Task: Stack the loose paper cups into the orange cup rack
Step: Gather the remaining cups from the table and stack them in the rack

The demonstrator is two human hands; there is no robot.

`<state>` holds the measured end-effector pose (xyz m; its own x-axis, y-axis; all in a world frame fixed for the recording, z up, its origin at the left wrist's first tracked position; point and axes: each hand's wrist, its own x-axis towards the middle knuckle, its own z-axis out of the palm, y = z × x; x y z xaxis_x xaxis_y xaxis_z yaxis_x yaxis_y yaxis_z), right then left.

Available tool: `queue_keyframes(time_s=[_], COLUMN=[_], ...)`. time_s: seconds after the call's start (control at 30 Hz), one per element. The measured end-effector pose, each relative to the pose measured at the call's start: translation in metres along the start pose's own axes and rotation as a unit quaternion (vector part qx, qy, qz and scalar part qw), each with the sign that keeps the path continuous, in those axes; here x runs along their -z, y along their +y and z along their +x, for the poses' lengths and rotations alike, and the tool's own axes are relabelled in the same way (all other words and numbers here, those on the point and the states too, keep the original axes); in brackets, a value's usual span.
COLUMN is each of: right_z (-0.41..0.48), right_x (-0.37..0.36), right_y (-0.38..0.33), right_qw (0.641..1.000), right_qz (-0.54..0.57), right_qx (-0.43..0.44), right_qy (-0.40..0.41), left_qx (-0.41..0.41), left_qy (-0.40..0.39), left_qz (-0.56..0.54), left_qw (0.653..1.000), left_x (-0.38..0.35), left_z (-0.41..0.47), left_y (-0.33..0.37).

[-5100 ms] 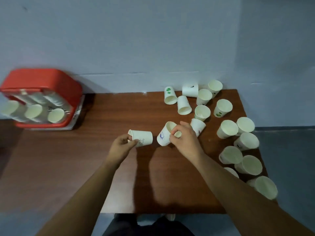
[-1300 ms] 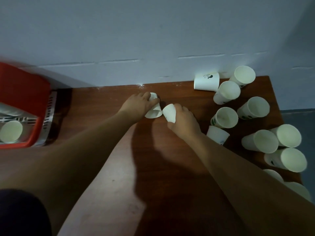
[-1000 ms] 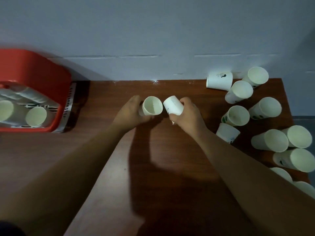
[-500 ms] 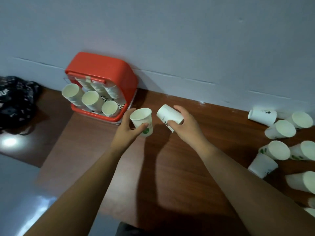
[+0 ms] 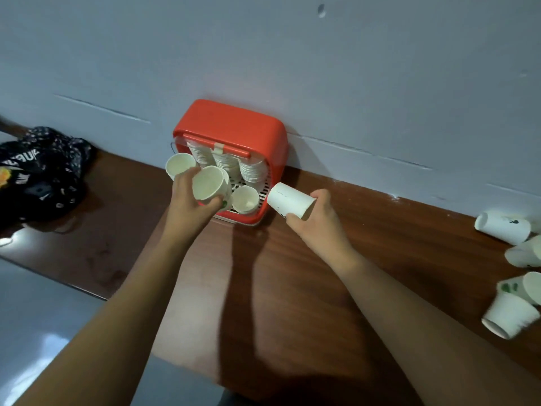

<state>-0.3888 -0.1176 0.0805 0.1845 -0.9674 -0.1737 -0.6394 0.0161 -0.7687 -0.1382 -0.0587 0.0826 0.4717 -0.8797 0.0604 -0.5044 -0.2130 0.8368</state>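
Left hand (image 5: pixel 188 205) and right hand (image 5: pixel 314 227): both bare, wrists included. Forearms (image 5: pixel 409 315): both bare along the whole visible length, up to the point where they leave view. Clothing: one sliver of dark fabric (image 5: pixel 234 401) shows just past the near edge of the table (image 5: pixel 278 303), between the two forearms. The garment type cannot be determined from this little.

A cup rack (image 5: pixel 234 127) stands at the back edge of the desk (image 5: pixel 278 288) against the wall, with cup stacks (image 5: pixel 253 171) inside. Before its middle stack the left hand (image 5: pixel 190 209) holds a cup (image 5: pixel 208 183); the right hand (image 5: pixel 317 227) holds a second cup (image 5: pixel 289 200) just right of the rack. Loose cups (image 5: pixel 503 227) lie along the desk's right edge, and a bag (image 5: pixel 38 171) lies far left.
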Motion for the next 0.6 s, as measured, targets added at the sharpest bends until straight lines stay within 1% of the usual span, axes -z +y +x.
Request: queue_keyframes(time_s=[0.07, 0.17, 0.23, 0.37, 0.47, 0.5, 0.6], right_z=[0.008, 0.021, 0.028, 0.04, 0.044, 0.045, 0.048], right_x=[-0.018, -0.045, -0.061, -0.09, -0.106, -0.11, -0.118], right_y=[-0.015, -0.03, -0.038, -0.048, -0.047, -0.046, -0.044], right_qw=[0.999, 0.996, 0.992, 0.98, 0.964, 0.959, 0.947], right_qz=[-0.026, -0.065, -0.091, -0.159, -0.224, -0.243, -0.282], right_qx=[0.027, 0.067, 0.086, 0.122, 0.138, 0.141, 0.15], right_qy=[0.0, -0.007, -0.007, 0.01, 0.017, 0.022, 0.036], left_qx=[-0.026, -0.044, -0.072, -0.143, -0.209, -0.212, -0.202], left_qy=[-0.002, -0.035, -0.059, -0.112, -0.127, -0.131, -0.139], left_qz=[0.022, 0.052, 0.092, 0.172, 0.238, 0.25, 0.247], left_qw=[0.999, 0.997, 0.991, 0.968, 0.94, 0.936, 0.937], left_x=[0.012, 0.021, 0.022, 0.02, 0.014, 0.012, 0.005], left_z=[0.02, 0.048, 0.063, 0.084, 0.09, 0.091, 0.095], left_y=[-0.004, -0.014, -0.022, -0.036, -0.045, -0.047, -0.05])
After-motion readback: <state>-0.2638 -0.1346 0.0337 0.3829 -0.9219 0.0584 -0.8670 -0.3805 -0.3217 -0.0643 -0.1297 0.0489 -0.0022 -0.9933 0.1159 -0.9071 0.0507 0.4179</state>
